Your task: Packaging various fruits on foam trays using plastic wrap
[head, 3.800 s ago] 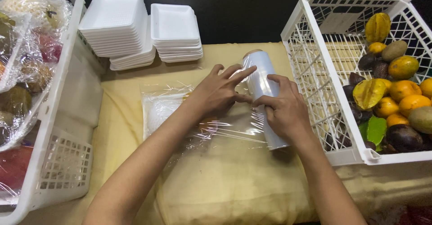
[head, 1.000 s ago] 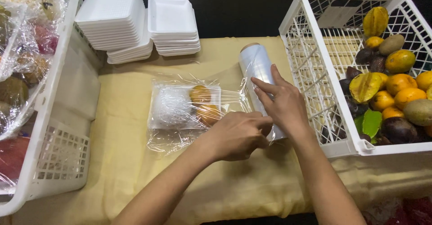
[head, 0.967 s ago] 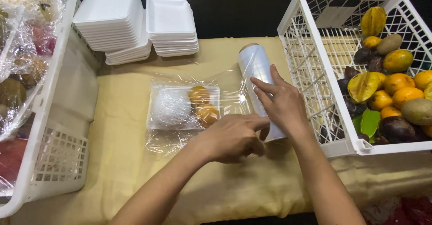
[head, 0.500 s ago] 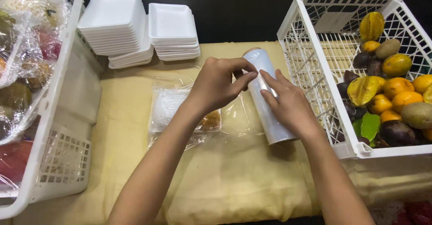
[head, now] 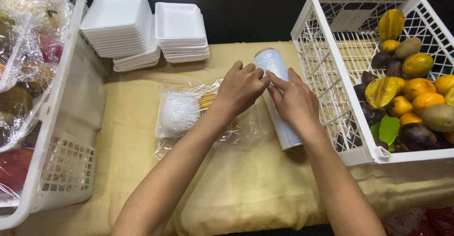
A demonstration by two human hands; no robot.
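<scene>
On the yellow cloth (head: 236, 188), near its middle, a roll (head: 278, 99) of clear film lay on its side with one end toward the dark wall and the other toward the person, just beside the right crate (head: 326, 75). Both hands met on the far half of the roll. The left hand (head: 242, 88) came across from the left with its fingers curled, their tips pressed to the roll's left side; it seemed to pinch the film there, though the pinch itself was too small to make out. The right hand (head: 294, 101) lay flat over the roll with its fingers stretched out and half open, pressing down on it rather than closing round it. Film (head: 246, 122) ran from the roll leftward under the left forearm and covered a tray (head: 182, 115) that sat just left of the hands, with an orange fruit (head: 206, 101) showing beside the left wrist and a white netted lump at the tray's left end. Two stacks (head: 146, 28) of empty white trays stood at the far edge of the cloth, well apart from the hands. The right crate held loose fruit (head: 416, 94), and the left crate (head: 61, 122) held wrapped packs (head: 28, 42).
</scene>
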